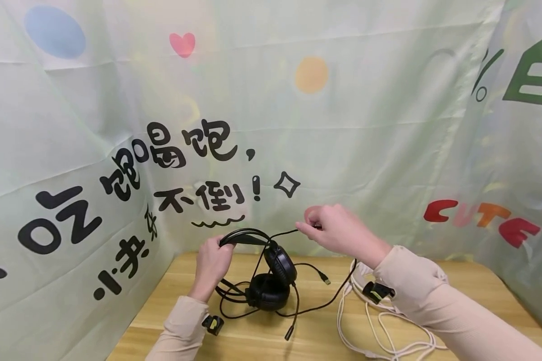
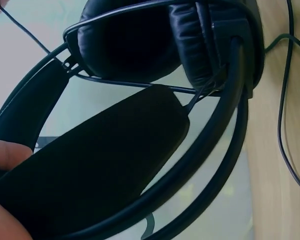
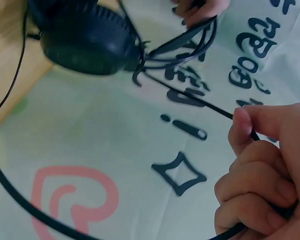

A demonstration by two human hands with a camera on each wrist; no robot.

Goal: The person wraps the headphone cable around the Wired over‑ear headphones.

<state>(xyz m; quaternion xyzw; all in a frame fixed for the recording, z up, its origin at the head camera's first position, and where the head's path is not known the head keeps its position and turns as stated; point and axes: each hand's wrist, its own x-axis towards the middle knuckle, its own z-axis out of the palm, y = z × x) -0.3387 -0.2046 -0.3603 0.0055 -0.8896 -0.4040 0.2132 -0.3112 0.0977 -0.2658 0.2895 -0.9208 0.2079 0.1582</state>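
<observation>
A black headset (image 1: 269,292) is tilted over the wooden table, its two padded ear cups at the right and its headband toward the left. My left hand (image 1: 214,260) grips the headband, with thumb and fingers around the padded strap (image 2: 115,155) in the left wrist view. Raised to the right of the headset, my right hand (image 1: 339,230) pinches the black cable (image 3: 205,103) between thumb and forefinger, the other fingers curled over it. That stretch of cable runs straight from the headset, and more hangs below the hand to the table. A thin microphone boom (image 1: 289,333) points downward.
On the wooden table (image 1: 158,326), a USB plug (image 1: 326,278) on a black lead lies behind the headset. Loops of white cable (image 1: 368,313) lie at the right under my right forearm. A printed cloth (image 1: 366,150) hangs around the table's back and sides.
</observation>
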